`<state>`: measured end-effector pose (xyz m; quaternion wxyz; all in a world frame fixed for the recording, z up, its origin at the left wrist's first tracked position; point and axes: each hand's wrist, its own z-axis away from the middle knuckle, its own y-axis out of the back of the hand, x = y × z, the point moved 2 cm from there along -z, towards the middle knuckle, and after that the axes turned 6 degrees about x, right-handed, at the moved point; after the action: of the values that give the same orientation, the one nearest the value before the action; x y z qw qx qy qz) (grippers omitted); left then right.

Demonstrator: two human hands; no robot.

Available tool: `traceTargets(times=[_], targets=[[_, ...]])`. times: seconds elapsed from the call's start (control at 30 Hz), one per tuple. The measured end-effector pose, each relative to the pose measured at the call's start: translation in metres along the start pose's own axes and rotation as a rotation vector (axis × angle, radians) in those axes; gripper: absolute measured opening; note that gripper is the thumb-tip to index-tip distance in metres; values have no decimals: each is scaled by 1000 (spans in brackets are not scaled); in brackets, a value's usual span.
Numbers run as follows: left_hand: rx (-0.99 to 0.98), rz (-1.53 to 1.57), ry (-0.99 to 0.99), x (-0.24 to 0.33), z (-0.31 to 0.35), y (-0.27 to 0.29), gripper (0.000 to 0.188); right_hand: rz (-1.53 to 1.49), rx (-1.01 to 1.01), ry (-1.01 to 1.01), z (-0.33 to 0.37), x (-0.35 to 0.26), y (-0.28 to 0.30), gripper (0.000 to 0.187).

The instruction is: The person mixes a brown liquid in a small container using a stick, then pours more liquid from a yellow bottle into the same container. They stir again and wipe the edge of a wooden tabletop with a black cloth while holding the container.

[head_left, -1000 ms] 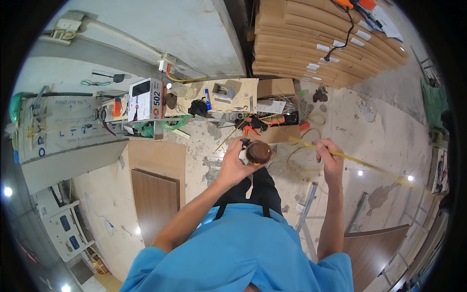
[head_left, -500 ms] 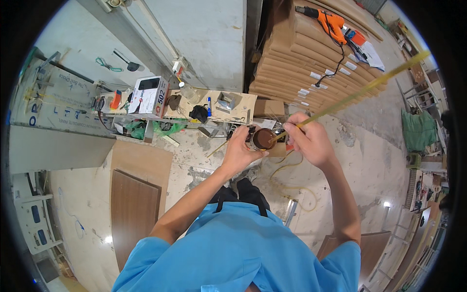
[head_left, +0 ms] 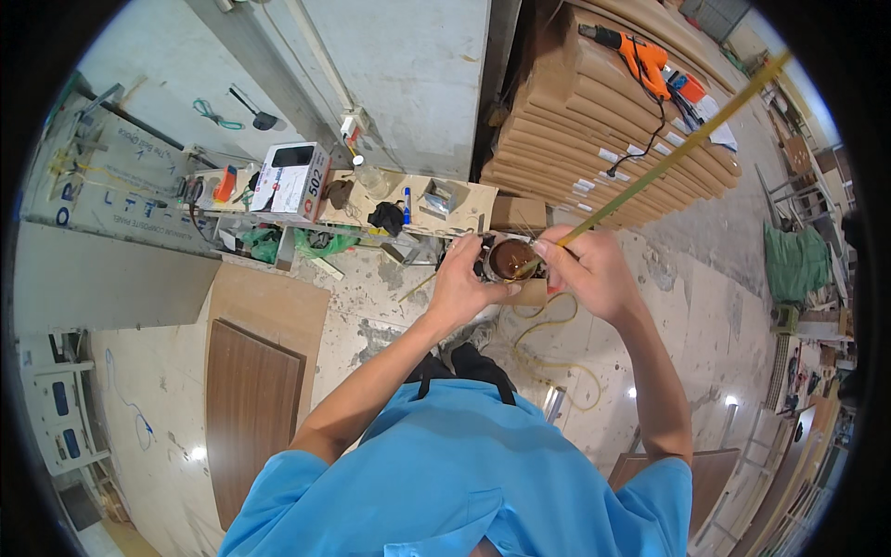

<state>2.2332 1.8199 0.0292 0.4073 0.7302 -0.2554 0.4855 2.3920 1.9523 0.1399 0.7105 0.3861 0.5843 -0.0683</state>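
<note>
My left hand (head_left: 464,290) curls around the side of a small round container (head_left: 510,258) with brown inside, its thumb at the near rim. I cannot tell whether the brown is a liquid or the container's own lining. Between the thumb and fingers of my right hand (head_left: 595,271) is a long, thin yellow-green stick (head_left: 673,148). Its lower end dips into the container on the near right side, while the rest slants far up to the right. My right hand is closed on it just above the rim.
Beyond my hands runs a cluttered wooden bench (head_left: 473,200) with a white box (head_left: 290,183), a clear bottle (head_left: 371,178) and a blue marker (head_left: 406,204). An orange heat gun (head_left: 647,63) lies on stacked brown cardboard (head_left: 548,153). A yellow hose (head_left: 543,362) curls on the floor near a brown board (head_left: 252,399).
The stick has tilted more steeply, its far end moving up and left. Its lower end has shifted within the container toward the near side. Both hands keep their holds.
</note>
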Motion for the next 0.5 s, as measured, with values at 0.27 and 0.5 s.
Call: traceTargets(times=[0.27,0.5], targets=[[-5,2,-44,-1,-13,3,65,-22,9,-39,-8,-5,0,23],[6,-5,-63,-3,-20,7,66,-40,88,59,-12,-7,0,24]])
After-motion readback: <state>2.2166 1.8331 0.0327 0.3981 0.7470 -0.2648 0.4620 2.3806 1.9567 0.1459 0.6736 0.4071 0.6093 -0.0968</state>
